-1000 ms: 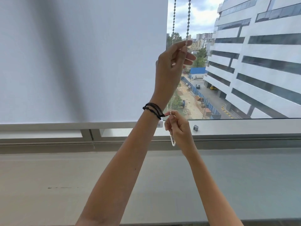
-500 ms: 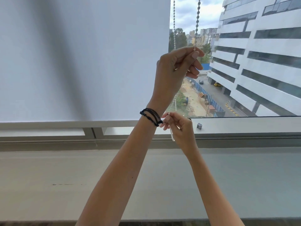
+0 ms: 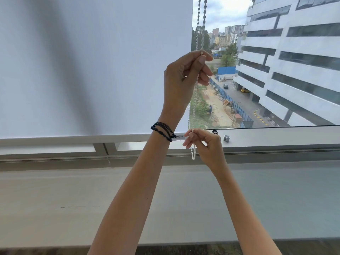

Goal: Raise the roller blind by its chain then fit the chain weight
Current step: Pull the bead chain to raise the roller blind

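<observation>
A white roller blind (image 3: 95, 67) covers the left part of the window, its bottom bar (image 3: 73, 138) resting just above the frame. A white bead chain (image 3: 201, 24) hangs in a loop beside the blind's right edge. My left hand (image 3: 185, 76), with dark cords at the wrist, pinches the chain high up between thumb and forefinger. My right hand (image 3: 204, 142) pinches the chain lower down, near the frame, and the loop's bottom dangles just below it. A small grey chain weight (image 3: 226, 138) stands on the frame right of my right hand.
A small dark round piece (image 3: 214, 132) sits on the window frame (image 3: 285, 137) near the weight. A wide grey sill (image 3: 55, 199) stretches below the window. Through the glass, a large white building (image 3: 294, 61) and a street show.
My left hand has come down along the chain and the two upper strands now hang closer together. My right hand keeps its pinch near the frame. The blind's bottom bar looks unmoved.
</observation>
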### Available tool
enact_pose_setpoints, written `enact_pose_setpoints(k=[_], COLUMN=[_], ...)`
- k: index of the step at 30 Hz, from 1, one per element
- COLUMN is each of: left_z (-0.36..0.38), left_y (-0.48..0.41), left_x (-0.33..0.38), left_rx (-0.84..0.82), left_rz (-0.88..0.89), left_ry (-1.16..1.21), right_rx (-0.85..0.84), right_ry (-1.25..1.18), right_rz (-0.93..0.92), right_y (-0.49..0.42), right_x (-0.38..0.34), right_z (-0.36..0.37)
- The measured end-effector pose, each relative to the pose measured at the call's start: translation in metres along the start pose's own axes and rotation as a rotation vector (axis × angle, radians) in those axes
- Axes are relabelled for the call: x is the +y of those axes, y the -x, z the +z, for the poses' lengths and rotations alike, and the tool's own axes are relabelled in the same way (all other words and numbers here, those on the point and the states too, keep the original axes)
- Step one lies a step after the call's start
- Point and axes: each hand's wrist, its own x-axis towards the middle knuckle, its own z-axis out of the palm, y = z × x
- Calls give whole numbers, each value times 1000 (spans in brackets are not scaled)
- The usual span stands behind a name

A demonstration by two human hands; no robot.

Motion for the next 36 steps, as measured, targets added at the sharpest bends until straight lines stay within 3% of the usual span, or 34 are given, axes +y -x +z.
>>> enact_pose_setpoints(k=[9,23,32,36], left_z=[-6,-14,-14,-12], left_y=[5,43,76,76], left_x=[-6,-50,-84,-79], left_rx=[-11,-20,-29,-46], left_rz=[-24,-154,-255,-257], left_ry=[40,40,45,43], right_rx=[30,16,-58,-155], right_ry=[56,100,256,185], right_rz=[-23,97,139,177], right_y=[2,29,52,46], right_x=[12,56,88,85], right_z=[8,22,20,13])
